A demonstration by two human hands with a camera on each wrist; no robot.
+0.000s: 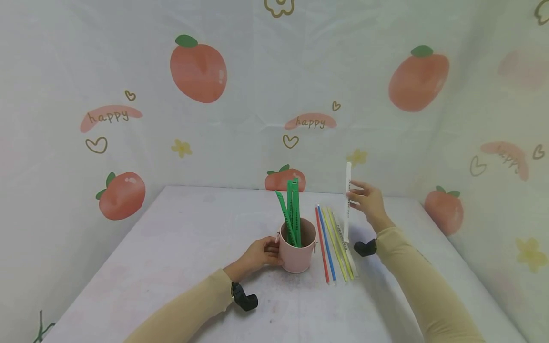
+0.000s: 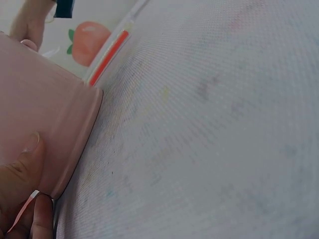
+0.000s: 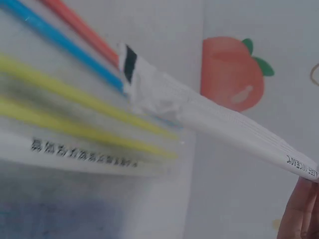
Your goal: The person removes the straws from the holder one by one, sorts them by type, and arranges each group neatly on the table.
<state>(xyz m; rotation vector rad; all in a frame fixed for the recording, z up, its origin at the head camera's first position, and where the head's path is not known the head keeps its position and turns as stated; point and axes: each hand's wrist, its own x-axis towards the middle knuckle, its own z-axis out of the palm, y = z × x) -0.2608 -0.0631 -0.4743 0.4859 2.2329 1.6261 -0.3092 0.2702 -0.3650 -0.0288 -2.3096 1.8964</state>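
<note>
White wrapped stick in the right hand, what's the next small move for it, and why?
Probably carry the white wrapped stick leftward, over the opening of the pink bucket: the right hand holds it roughly upright, to the right of the bucket, the left hand grips the bucket's side, and green sticks already stand inside.

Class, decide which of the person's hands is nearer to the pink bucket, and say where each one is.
Left. The left hand touches the left side of the pink bucket; the right hand is apart from it, off to its right, holding a white-wrapped straw.
</note>
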